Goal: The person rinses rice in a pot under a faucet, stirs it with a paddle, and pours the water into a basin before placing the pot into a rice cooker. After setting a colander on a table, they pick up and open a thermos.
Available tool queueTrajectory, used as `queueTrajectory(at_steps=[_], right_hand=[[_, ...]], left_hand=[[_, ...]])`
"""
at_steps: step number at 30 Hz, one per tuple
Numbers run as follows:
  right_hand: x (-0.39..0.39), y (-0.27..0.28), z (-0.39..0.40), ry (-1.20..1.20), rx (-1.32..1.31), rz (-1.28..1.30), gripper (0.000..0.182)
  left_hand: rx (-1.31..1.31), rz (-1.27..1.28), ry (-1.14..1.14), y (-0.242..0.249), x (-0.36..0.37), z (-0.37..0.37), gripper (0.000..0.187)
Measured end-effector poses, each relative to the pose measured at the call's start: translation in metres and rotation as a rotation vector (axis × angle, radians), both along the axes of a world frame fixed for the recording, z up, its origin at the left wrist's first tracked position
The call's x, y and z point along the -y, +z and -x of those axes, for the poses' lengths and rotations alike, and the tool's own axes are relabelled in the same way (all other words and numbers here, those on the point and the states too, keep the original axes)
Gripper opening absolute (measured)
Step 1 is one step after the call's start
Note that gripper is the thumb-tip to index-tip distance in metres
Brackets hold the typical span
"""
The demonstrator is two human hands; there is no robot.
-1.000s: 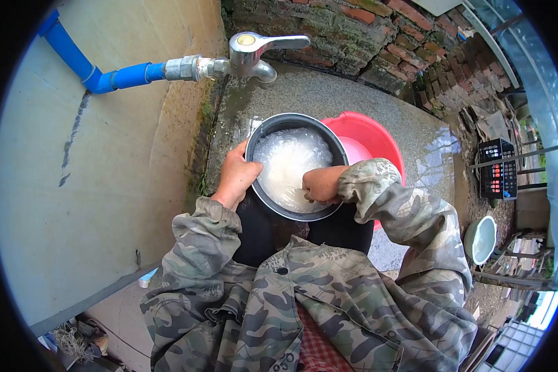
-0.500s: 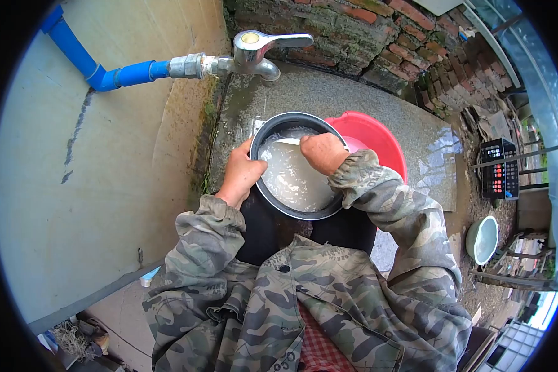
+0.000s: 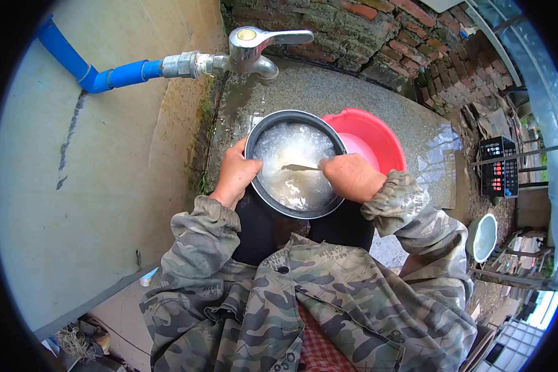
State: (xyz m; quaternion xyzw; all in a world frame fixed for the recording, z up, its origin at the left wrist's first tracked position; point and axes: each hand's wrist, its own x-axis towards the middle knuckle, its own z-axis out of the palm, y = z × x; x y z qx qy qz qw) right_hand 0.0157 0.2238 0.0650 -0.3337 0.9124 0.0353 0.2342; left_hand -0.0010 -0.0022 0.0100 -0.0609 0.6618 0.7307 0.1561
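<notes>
A round dark-rimmed pot (image 3: 252, 177) sits over my knees, filled with cloudy, rippling water (image 3: 294, 195). My left hand (image 3: 236, 173) grips the pot's left rim, thumb over the edge and the other fingers hidden outside. Above the pot's right side, my right hand (image 3: 352, 176) is closed around a thin spoon-like utensil (image 3: 301, 167). Its tip points left and lies at the water's surface; part of it is hidden by the hand and the water. A red plastic basin (image 3: 387, 146) stands just behind the pot on the right.
A metal tap (image 3: 247, 53) on a blue pipe (image 3: 127, 74) juts from the left wall, beyond the pot. Wet concrete slab (image 3: 328, 87) lies ahead, against a brick wall (image 3: 328, 31). To the right are a black crate (image 3: 499, 167) and a pale green basin (image 3: 482, 239).
My right hand has moved right and slightly down, shifting the utensil from the far side towards the pot's middle. The water is more stirred up. My left hand stays on the rim.
</notes>
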Motion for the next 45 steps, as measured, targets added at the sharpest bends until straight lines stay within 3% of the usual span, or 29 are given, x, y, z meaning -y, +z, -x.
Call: queueTrajectory(at_steps=[2,5,7,9,10,11,13,23,30,45], right_hand=[[-0.012,0.004,0.001,-0.352,-0.193,0.35,0.011],[-0.036,-0.016,0.002,-0.413,-0.212,0.323,0.012],[-0.05,-0.03,0.007,-0.473,-0.219,0.437,0.016],[-0.062,-0.052,0.011,-0.682,-0.406,0.724,0.02],[-0.066,-0.06,0.013,-0.87,-0.219,0.748,0.025],[-0.069,-0.067,0.011,-0.877,-0.221,0.751,0.025],[-0.062,-0.071,0.006,-1.346,0.348,1.047,0.029],[-0.052,-0.093,0.018,-1.383,0.248,1.04,0.031],[-0.044,-0.113,0.017,-1.801,0.362,1.272,0.026],[-0.059,-0.159,0.011,-1.977,0.461,1.32,0.021]], left_hand=[[0.015,0.019,0.006,0.001,-0.001,0.0,0.051],[0.016,0.007,0.006,0.0,-0.002,0.001,0.053],[0.011,0.01,0.0,0.001,-0.002,0.002,0.053],[0.009,0.014,-0.006,0.0,-0.002,0.001,0.054],[0.004,0.02,0.001,0.0,-0.002,0.001,0.055],[-0.003,0.027,0.009,0.0,-0.002,0.001,0.055],[-0.014,0.011,0.007,-0.001,-0.002,0.002,0.055],[-0.062,0.099,0.059,-0.008,-0.011,0.003,0.056],[-0.081,0.175,0.063,-0.013,-0.015,0.005,0.057],[-0.333,0.436,-0.032,-0.022,-0.039,0.0,0.061]])
